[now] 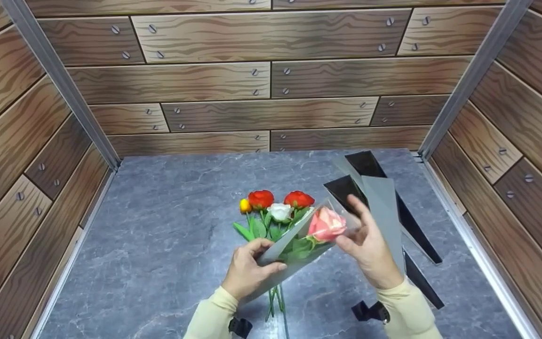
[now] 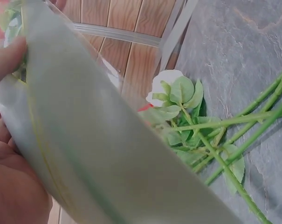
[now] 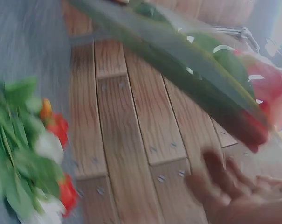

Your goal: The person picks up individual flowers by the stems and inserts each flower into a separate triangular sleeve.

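Step in hand looks like fitting the pink rose (image 1: 327, 223) in its wrapper (image 1: 286, 239), prob. past the halfway mark: bloom sits at the wrapper's open end, far right, leaves inside. Can't tell how the rose's own stem lies, as it's hidden.

L hand (image 1: 251, 267) pinches the wrapper along its left edge, thumb on the near face, fingers curled behind; it bears the whole load. Wrapper is tilted, open end up to far right, narrow end to near left, held clear of the table (image 1: 167, 235).

R hand (image 1: 370, 249) is just right of the bloom, fingers spread & slightly bent, nothing in its grip; R wrist view is blurry but shows a gap btwn fingertips & wrapper.

Left of the bloom and a bit farther, on the table: red flowers (image 1: 260, 199), a white flower (image 1: 280, 212) (R wrist view shows a 2nd white one (image 3: 45, 212)) and a yellow bud (image 1: 245, 205), w/ bare stems (image 1: 275, 301) running to the near side under the wrapper. Spare wrappers (image 1: 381, 207), grey & black, lie overlapped at right.

Next move, imo, calls for R hand to take the open edge or steady the bloom, L grip staying light. Risk: squeezing too hard would crease the film; too loose & the rose could slip deeper.
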{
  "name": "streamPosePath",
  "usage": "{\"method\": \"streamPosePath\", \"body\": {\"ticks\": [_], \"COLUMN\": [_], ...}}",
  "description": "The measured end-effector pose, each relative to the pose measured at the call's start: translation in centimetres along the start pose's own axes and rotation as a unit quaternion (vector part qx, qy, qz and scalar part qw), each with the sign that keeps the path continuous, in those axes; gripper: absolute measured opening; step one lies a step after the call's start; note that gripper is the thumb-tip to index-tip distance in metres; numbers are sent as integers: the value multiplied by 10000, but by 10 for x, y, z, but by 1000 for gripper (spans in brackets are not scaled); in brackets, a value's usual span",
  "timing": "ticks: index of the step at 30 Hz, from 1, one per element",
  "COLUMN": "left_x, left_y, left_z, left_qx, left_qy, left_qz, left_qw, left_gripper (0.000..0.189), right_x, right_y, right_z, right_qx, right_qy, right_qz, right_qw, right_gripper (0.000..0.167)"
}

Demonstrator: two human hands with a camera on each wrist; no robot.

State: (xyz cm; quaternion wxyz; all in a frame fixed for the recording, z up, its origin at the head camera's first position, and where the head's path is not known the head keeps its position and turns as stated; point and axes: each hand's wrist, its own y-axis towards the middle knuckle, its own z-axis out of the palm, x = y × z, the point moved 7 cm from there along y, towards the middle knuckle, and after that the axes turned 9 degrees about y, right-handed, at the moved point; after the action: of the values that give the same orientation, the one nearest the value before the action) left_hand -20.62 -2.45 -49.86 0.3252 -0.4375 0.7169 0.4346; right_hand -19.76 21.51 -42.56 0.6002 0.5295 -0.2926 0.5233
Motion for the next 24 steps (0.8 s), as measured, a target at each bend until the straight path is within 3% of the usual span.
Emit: {"method": "streamPosePath", "body": {"ticks": [2,7,11,16,19,24], "left_x": [0,1,9,18,20,23], "left_y": [0,-2,-7,-19,-23,-27], "left_z": [1,2,8,16,17,13], "left_qx": [18,259,933,1675,1778,1640], "left_qy": [10,93,185,301,318,300], "left_qz": [5,-44,-169,-235,-202,-215], "left_qw": [10000,9996,9953,9851,9834,9858], "left_gripper": [37,41,44,30,23,16], "right_x": [-7,-13,-9,-2,-1,-1], "right_y": [0,-2,-2,-1,0,-1], "right_z": [1,-1,-5,-14,-19,-31], "right_qx": [-107,-681,-927,-1130,-1245,-1430], "right_qy": [366,582,1044,1505,1517,1612], "right_qz": [200,121,-91,-346,-311,-205], "right_qw": [9991,9959,9902,9815,9801,9763], "right_gripper": [70,34,27,23,21,17]}}
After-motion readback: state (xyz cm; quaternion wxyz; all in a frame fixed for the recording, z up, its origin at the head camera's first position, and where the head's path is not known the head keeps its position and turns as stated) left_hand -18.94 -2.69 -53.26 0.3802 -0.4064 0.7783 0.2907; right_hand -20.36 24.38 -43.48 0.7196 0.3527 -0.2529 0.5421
